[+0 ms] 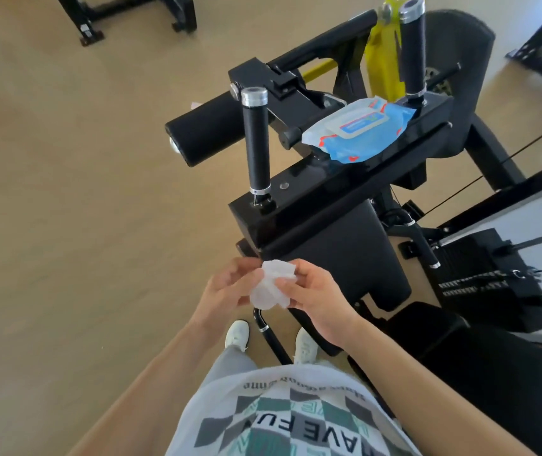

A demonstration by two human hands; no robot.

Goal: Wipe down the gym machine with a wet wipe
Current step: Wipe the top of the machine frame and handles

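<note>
A crumpled white wet wipe (271, 284) sits between both my hands, just in front of the black gym machine (335, 205). My left hand (227, 289) holds its left side with curled fingers. My right hand (314, 299) pinches its right edge with thumb and fingers. On the machine's glossy black top lies a blue pack of wet wipes (358, 128). Two upright black grip handles rise from that top, the near handle (256, 143) and the far handle (413, 51).
A black roller pad (203, 133) sticks out to the left of the machine. A black seat pad (355, 258) slopes down below the top. Cables and a weight stack (487, 278) stand at the right. Another machine's black base (131, 14) is on the tan floor at the back left.
</note>
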